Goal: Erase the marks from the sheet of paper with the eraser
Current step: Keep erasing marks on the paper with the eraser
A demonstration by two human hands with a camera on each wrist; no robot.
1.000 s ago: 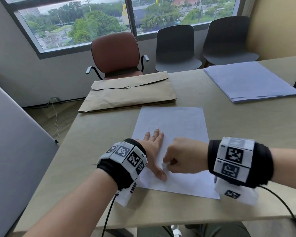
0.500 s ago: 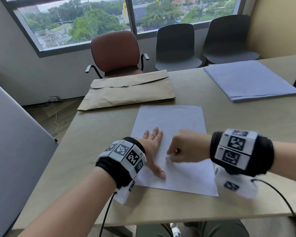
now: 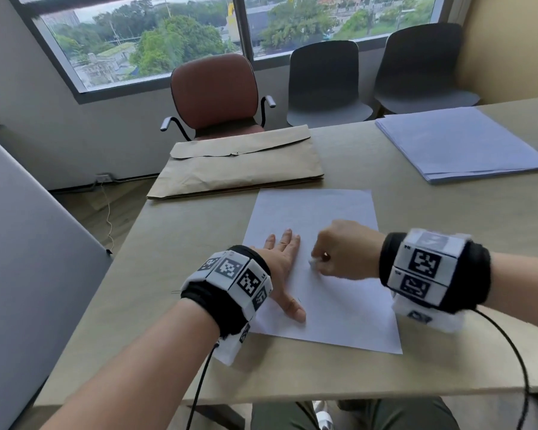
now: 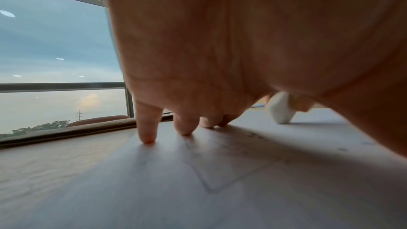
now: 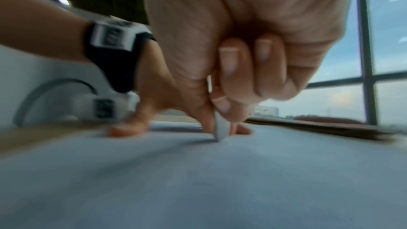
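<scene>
A white sheet of paper (image 3: 317, 218) lies on the tan table (image 3: 174, 262) in front of me. My left hand (image 3: 284, 262) lies flat on the sheet's left part, fingers straight and thumb spread toward me. Faint pencil lines (image 4: 220, 173) show on the paper under that palm. My right hand (image 3: 342, 249) is curled and pinches a small white eraser (image 3: 313, 261), whose tip touches the paper just right of the left hand. The eraser (image 4: 279, 109) stands on the sheet in the left wrist view, and the eraser (image 5: 221, 128) is held between thumb and fingertips in the right wrist view.
A brown paper envelope (image 3: 239, 162) lies beyond the sheet at the table's far edge. A stack of pale blue paper (image 3: 460, 141) sits at the far right. A red-brown armchair (image 3: 215, 94) and two dark chairs (image 3: 326, 79) stand behind the table under the window.
My right hand has slid the eraser away from me up the sheet, from near the left thumb to beside the left fingers. The left hand has stayed flat in place.
</scene>
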